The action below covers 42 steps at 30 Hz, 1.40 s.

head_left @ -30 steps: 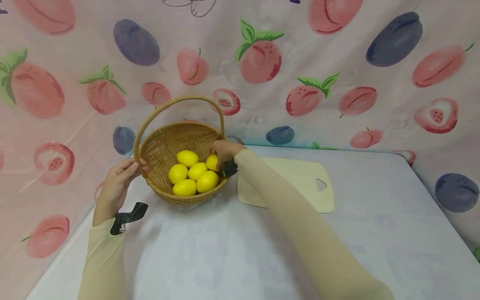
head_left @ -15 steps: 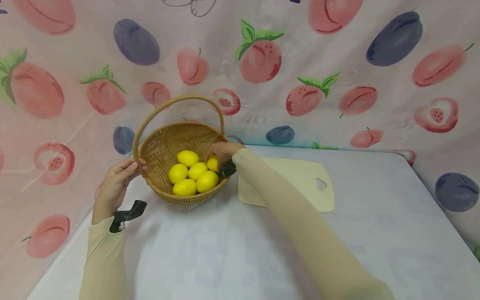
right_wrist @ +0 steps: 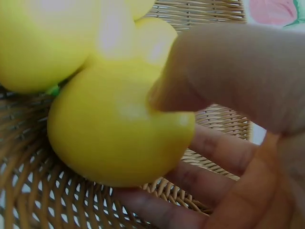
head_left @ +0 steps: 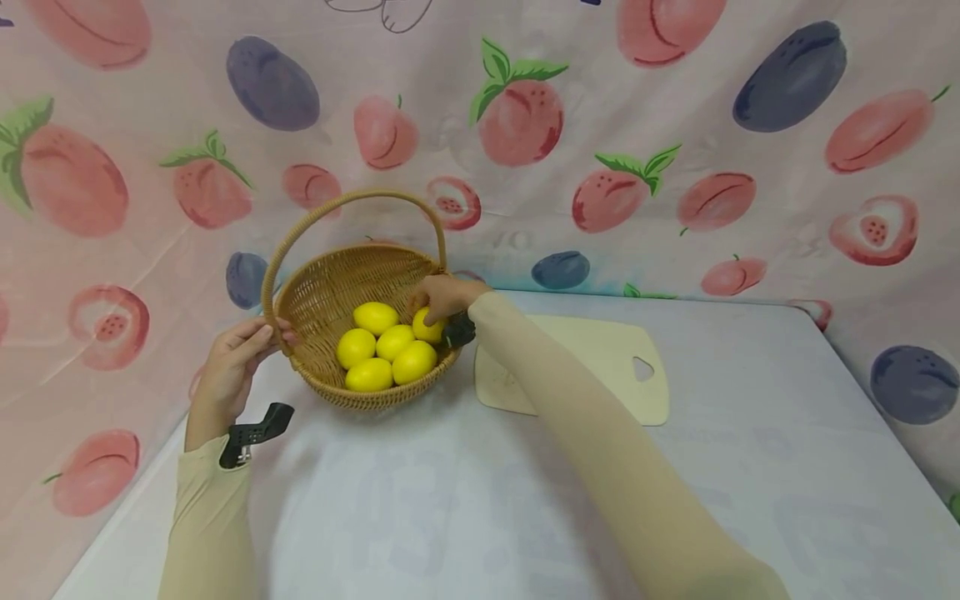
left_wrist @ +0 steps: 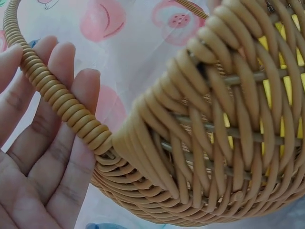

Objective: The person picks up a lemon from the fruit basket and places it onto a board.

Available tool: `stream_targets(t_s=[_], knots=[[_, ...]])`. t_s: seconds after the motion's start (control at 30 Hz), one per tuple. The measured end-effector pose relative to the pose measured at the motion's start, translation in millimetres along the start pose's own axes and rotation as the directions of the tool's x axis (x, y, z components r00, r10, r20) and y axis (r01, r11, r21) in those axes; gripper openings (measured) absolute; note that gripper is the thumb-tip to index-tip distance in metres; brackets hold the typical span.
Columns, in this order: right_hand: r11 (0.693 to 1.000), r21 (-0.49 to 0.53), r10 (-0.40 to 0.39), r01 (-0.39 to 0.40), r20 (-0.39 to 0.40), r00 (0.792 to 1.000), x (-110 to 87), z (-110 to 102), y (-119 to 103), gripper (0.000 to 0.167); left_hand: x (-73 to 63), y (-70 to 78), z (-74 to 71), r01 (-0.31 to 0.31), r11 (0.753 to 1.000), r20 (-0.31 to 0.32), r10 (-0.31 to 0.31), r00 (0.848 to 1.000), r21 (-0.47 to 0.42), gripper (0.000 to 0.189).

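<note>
A wicker basket (head_left: 318,287) stands at the table's left side, with several yellow lemons (head_left: 371,375) gathered low inside it. In the head view my left hand (head_left: 231,367) is at the basket's left side. Close up in the left wrist view, its thumb and fingers lie on either side of the wrapped handle (left_wrist: 66,102), near where that joins the rim. My right hand (head_left: 446,296) reaches into the basket's right side and grips one lemon (right_wrist: 109,133). The right wrist view shows the thumb pressed on top of this lemon and the other fingers below it.
A cream cutting board (head_left: 607,342) with a cut-out hole lies right of the basket, partly under the right sleeve. The basket's handle arches high over the lemons. A fruit-printed cloth (head_left: 525,208) hangs behind the white table (head_left: 360,508).
My right fingers have shifted on the rightmost lemon, so more of it shows now and the thumb lies over it. The left hand has stayed at the handle; the other lemons look unmoved.
</note>
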State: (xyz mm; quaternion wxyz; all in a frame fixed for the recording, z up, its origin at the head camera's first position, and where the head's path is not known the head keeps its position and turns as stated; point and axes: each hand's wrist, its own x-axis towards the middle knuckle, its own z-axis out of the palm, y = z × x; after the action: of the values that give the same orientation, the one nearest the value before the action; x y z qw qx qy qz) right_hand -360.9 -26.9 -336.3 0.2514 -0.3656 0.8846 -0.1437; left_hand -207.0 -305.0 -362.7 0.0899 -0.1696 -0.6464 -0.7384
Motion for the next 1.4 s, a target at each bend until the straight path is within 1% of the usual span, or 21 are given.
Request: stream_targets(t_s=[0.07,0.17,0.3,0.4,0.67,0.77,0.87,0.97,1.07,1.2,1.3,1.4], knots=[[1.0,0.005,-0.017,0.017,0.005,1.0,-0.5,-1.5,0.1,0.035,-0.7,-0.6,0.3,-0.012,1.0,-0.01,0.012,1.0,-0.008,0.03],[1.0,0.01,-0.01,0.01,0.033,0.999,-1.0,-1.6,0.7,0.034,-1.0,-1.5,1.6,-0.027,1.0,-0.027,0.026,0.999,-0.013,0.03],[1.0,0.008,0.016,-0.016,0.042,0.999,-1.5,0.2,1.6,0.045,-0.3,-1.1,5.3,-0.039,0.999,-0.059,0.04,0.997,0.027,0.028],[1.0,0.01,0.021,-0.021,0.026,0.999,-2.5,1.4,2.1,0.051,0.7,0.0,8.9,-0.046,0.997,-0.082,0.051,0.995,0.061,0.027],[0.999,-0.035,0.01,-0.01,-0.017,1.0,-3.8,1.4,4.5,0.048,3.5,-2.6,13.4,-0.06,0.994,-0.133,0.072,0.989,0.093,0.023],[0.998,-0.059,-0.006,0.003,-0.04,0.999,-3.7,-0.7,4.1,0.046,4.0,-5.1,12.7,-0.069,0.993,-0.169,0.084,0.982,0.091,0.022],[0.998,-0.065,-0.008,0.004,-0.071,0.997,-3.1,-3.4,3.6,0.048,3.9,-8.5,11.3,-0.082,0.994,-0.211,0.095,0.973,0.066,0.023],[1.0,-0.012,-0.013,0.012,-0.109,0.994,-2.3,-5.9,5.4,0.05,4.2,-11.7,9.3,-0.084,0.995,-0.245,0.092,0.965,0.045,0.023],[0.997,0.061,-0.027,0.037,-0.165,0.986,-4.5,-8.8,7.6,0.048,5.0,-12.1,7.3,-0.069,0.997,-0.26,0.078,0.962,0.044,0.023],[0.99,0.12,-0.044,0.073,-0.223,0.974,-10.3,-12.5,10.2,0.047,5.9,-10.9,3.8,-0.063,0.998,-0.245,0.069,0.967,0.03,0.024],[0.98,0.181,-0.041,0.086,-0.24,0.97,-13.1,-14.2,14.7,0.05,6.2,-10.7,1.4,-0.071,0.997,-0.216,0.072,0.974,0.01,0.023],[0.965,0.249,-0.02,0.085,-0.25,0.968,-16.7,-15.2,19.9,0.053,6.8,-11.4,0.5,-0.078,0.997,-0.193,0.076,0.978,-0.005,0.023]])
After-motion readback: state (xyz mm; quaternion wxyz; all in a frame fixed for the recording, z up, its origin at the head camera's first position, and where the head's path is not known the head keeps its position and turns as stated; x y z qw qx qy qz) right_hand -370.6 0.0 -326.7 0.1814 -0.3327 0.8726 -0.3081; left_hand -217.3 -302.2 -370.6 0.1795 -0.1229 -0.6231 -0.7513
